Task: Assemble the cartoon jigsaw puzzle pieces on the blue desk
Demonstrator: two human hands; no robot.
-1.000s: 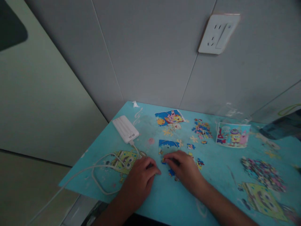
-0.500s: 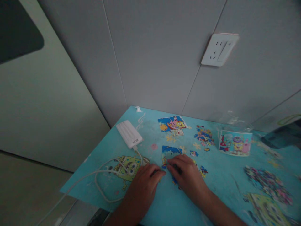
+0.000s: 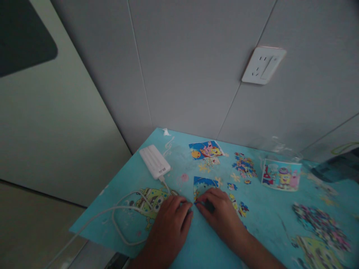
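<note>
A partly joined blue jigsaw puzzle (image 3: 204, 182) lies on the table, its lower part hidden by my right hand (image 3: 220, 205). The thumb and index finger of that hand are pinched at the puzzle's lower left corner, on what looks like a small dark puzzle piece. Just to the left rests my left hand (image 3: 174, 220), fingers curled and thumb against the index finger. Whatever it holds, if anything, is hidden. Loose yellow and blue puzzle pieces (image 3: 242, 208) lie right of my right hand, and a small joined bit (image 3: 232, 186) sits above them.
A white power bank (image 3: 155, 161) with a white cable (image 3: 120, 228) lies at left. Behind the puzzle are a picture card (image 3: 206, 150) and a piece pile (image 3: 244, 165). A clear container with a cartoon label (image 3: 281, 175) and a larger pile (image 3: 321, 226) are at right.
My right hand has shifted slightly left and down, its fingertips now at the puzzle's lower left corner. My left thumb has drawn down and back a little. The view has tilted slightly.
</note>
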